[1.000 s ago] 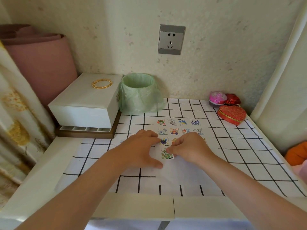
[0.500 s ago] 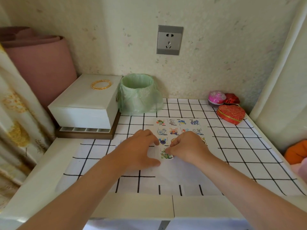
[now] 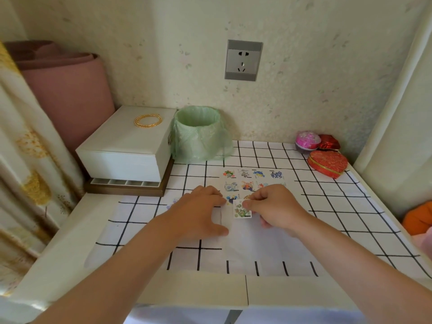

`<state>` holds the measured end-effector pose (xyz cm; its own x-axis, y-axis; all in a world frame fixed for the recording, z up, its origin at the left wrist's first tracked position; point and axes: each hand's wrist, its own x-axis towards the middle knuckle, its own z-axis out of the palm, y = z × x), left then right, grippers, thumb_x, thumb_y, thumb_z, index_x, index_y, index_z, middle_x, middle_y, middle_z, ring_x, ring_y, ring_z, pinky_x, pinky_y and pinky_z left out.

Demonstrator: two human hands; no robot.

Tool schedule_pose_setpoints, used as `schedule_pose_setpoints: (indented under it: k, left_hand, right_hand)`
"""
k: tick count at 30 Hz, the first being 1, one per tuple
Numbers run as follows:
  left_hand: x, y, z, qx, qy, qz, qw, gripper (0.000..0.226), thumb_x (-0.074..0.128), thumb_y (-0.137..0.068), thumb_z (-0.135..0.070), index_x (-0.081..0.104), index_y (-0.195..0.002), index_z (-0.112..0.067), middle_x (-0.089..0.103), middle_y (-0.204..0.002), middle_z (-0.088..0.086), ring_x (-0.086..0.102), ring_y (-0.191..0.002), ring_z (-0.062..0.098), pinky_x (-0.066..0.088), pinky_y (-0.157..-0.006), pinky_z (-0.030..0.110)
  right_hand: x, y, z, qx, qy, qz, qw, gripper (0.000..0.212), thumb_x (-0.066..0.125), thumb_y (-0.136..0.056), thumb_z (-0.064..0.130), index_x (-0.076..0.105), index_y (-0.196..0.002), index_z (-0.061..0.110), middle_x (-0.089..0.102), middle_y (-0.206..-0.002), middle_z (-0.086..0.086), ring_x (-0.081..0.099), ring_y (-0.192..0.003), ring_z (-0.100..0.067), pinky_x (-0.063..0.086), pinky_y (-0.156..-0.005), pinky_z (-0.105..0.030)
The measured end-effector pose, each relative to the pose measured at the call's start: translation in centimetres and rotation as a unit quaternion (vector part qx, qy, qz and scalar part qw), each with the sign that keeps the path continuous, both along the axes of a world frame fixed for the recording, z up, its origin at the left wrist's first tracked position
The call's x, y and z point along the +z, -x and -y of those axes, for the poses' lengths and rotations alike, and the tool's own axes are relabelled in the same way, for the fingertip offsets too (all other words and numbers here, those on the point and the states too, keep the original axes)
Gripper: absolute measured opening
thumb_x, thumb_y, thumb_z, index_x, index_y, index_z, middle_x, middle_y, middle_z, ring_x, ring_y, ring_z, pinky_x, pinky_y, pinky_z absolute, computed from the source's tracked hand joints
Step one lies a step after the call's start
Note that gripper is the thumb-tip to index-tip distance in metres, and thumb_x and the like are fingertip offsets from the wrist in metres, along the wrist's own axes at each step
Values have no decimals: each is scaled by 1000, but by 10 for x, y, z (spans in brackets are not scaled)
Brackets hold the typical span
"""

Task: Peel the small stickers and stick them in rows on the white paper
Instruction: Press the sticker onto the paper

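A white paper (image 3: pixel 261 239) lies on the checked tablecloth (image 3: pixel 339 206) in front of me. Several small cartoon stickers (image 3: pixel 253 175) sit on it in rows near its far edge. My right hand (image 3: pixel 278 208) pinches a small green sticker (image 3: pixel 242 209) between thumb and forefinger, just below the lowest row. My left hand (image 3: pixel 198 215) rests on the paper's left side, fingers bent, thumb stretched toward the sticker. Both hands hide part of the lower row.
A white box (image 3: pixel 126 146) with a gold bangle (image 3: pixel 148 120) stands at the back left, beside a small bin lined with a green bag (image 3: pixel 198 134). Red and pink trinket boxes (image 3: pixel 327 162) sit at the back right. A wall socket (image 3: pixel 243 60) is above.
My right hand has lifted the green sticker's top edge a little and turned it toward me. My left hand stays on the paper.
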<state>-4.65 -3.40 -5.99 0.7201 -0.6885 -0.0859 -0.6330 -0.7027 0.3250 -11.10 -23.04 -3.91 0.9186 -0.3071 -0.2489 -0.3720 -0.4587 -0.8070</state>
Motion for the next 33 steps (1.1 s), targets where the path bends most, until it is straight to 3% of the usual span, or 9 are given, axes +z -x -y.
schedule_pose_setpoints:
  k: [4, 6, 9, 12, 16, 22, 33]
  left_hand:
    - [0, 1, 0, 7, 3, -15, 1000, 92, 71, -77, -59, 23, -153, -35, 32, -146, -14, 26, -135, 12, 27, -108, 33]
    - [0, 2, 1, 9, 5, -16, 1000, 96, 67, -79, -62, 14, -155, -38, 32, -144, -14, 24, -134, 12, 26, -109, 35]
    - [-2, 1, 2, 9, 6, -6, 1000, 94, 67, -75, -68, 25, -154, -37, 34, -140, -15, 25, -131, 10, 25, -108, 32]
    - [-3, 0, 3, 11, 1, -7, 1000, 92, 70, -73, -67, 34, -151, -35, 33, -139, -16, 25, -130, 9, 23, -106, 29]
    - [-3, -1, 4, 17, 10, -15, 1000, 95, 73, -71, -67, 34, -151, -33, 34, -137, -17, 26, -129, 7, 24, -105, 27]
    - [-2, 0, 4, 21, 14, -13, 1000, 96, 74, -69, -67, 37, -150, -30, 35, -137, -17, 27, -128, 8, 26, -107, 28]
    - [-1, 5, 3, 27, 5, -11, 1000, 96, 73, -71, -65, 35, -150, -28, 35, -141, -15, 27, -132, 10, 29, -113, 36]
  right_hand:
    - [4, 2, 2, 25, -11, -18, 999, 10, 80, -82, 16, 75, -79, 8, 68, -72, 8, 49, -43, -13, 44, -48, -24]
    - [1, 1, -1, 36, 14, -20, 999, 12, 82, -80, 22, 75, -75, 14, 73, -79, 3, 53, -45, -11, 49, -56, -26]
    - [-3, -2, -6, 47, 31, -22, 998, 15, 83, -78, 27, 75, -71, 18, 76, -78, -8, 56, -49, -12, 52, -64, -30]
    - [-6, -4, -9, 43, 32, -21, 998, 17, 84, -78, 25, 74, -65, 20, 75, -69, 0, 52, -46, -5, 47, -58, -25]
    - [-10, -7, -11, 36, 44, -27, 998, 15, 85, -75, 27, 77, -65, 19, 75, -69, 0, 48, -41, 0, 41, -55, -22]
    - [-9, -8, -13, 36, 82, -33, 995, 14, 85, -73, 29, 78, -65, 19, 75, -68, 2, 57, -56, -6, 41, -55, -20]
    - [-8, -8, -20, 30, 175, -45, 983, 19, 81, -70, 31, 71, -56, 25, 71, -61, 6, 68, -69, -13, 54, -63, -28]
